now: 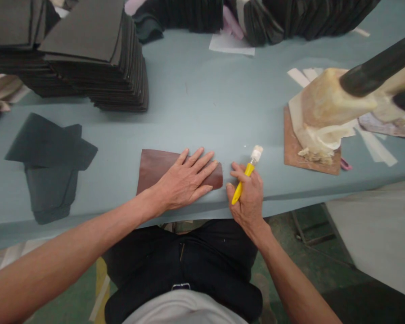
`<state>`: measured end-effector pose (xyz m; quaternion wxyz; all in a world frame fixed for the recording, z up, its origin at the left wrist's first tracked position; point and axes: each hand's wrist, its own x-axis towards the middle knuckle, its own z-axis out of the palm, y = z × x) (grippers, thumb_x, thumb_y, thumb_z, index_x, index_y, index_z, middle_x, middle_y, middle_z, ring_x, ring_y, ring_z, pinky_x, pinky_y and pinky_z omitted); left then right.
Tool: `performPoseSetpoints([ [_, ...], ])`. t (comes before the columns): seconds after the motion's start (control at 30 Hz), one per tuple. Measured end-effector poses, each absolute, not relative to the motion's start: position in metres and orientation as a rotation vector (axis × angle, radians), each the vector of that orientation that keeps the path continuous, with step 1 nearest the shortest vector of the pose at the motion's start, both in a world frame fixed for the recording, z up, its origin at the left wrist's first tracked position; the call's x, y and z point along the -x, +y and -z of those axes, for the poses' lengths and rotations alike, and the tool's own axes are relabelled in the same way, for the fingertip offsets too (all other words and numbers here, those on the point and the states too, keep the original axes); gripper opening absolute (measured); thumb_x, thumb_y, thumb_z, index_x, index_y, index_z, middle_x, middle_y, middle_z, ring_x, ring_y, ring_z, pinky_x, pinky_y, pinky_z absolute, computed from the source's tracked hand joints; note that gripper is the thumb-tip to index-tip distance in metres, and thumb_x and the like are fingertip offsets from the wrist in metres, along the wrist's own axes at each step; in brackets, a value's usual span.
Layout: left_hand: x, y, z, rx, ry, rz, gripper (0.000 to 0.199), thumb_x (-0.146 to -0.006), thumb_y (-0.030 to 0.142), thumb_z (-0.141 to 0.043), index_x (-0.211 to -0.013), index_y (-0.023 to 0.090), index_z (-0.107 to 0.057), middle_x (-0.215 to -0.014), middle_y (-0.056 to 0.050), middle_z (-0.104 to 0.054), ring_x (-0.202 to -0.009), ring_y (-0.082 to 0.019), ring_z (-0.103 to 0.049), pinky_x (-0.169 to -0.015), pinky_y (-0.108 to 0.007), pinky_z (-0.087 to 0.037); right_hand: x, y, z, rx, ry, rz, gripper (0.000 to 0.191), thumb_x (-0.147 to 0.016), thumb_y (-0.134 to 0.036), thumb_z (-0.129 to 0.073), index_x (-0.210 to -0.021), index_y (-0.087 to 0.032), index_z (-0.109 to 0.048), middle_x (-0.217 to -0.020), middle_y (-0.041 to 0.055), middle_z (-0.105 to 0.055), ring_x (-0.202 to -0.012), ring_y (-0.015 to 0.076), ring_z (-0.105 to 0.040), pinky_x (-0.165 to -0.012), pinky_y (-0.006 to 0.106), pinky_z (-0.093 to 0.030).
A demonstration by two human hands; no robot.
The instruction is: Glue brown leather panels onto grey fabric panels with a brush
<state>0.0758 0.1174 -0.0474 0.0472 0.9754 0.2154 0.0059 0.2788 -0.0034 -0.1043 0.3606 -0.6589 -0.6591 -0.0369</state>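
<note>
A brown piece of material [157, 167] lies flat near the table's front edge. Spread out on its right half is my left hand [189, 178], palm down with the fingers apart. Just right of the piece, my right hand [249, 193] rests at the table surface and holds a brush [247, 171] with a yellow handle. The brush's pale bristles point up and away from me. Part of the brown piece is hidden under my left hand.
Tall stacks of dark sheets [121, 76] stand at the back left, with loose dark pieces [50, 166] nearer. More dark bundles [195, 15] line the back. At right, a crusted cream container [324, 103] sits on a brown board [292, 155], beside white strips [374, 144].
</note>
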Motion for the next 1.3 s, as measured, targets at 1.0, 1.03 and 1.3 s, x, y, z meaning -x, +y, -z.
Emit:
performPoseSetpoints([
  [1.0, -0.082, 0.070, 0.047, -2.988, 0.793, 0.060, 0.089, -0.104, 0.061, -0.060, -0.171, 0.007, -0.035, -0.181, -0.019, -0.031, -0.169, -0.039, -0.027, -0.136, -0.063, -0.032, -0.280, -0.002, 0.108, 1.688, -1.705, 0.165, 0.024, -0.106, -0.031, -0.061, -0.129, -0.025, -0.060, -0.145, 0.0138, -0.073, -0.138, 0.0307, -0.064, -0.120, 0.053, -0.046],
  [1.03, -0.083, 0.069, 0.047, -2.977, 0.814, 0.068, 0.088, -0.105, 0.061, -0.059, -0.171, 0.008, -0.035, -0.181, -0.020, -0.030, -0.169, -0.040, -0.028, -0.135, -0.065, -0.032, -0.280, -0.002, 0.108, 1.689, -1.710, 0.167, 0.023, -0.106, -0.031, -0.061, -0.128, -0.025, -0.060, -0.145, 0.0137, -0.073, -0.138, 0.0305, -0.064, -0.120, 0.053, -0.046],
  [1.3, -0.092, 0.060, 0.043, -2.911, 0.942, 0.030, 0.085, -0.105, 0.067, -0.054, -0.171, 0.016, -0.038, -0.181, -0.019, -0.029, -0.167, -0.044, -0.030, -0.125, -0.083, -0.034, -0.283, -0.003, 0.112, 1.668, -1.719, 0.222, 0.021, -0.107, -0.032, -0.061, -0.126, -0.023, -0.062, -0.141, 0.0143, -0.075, -0.133, 0.0345, -0.069, -0.114, 0.056, -0.050],
])
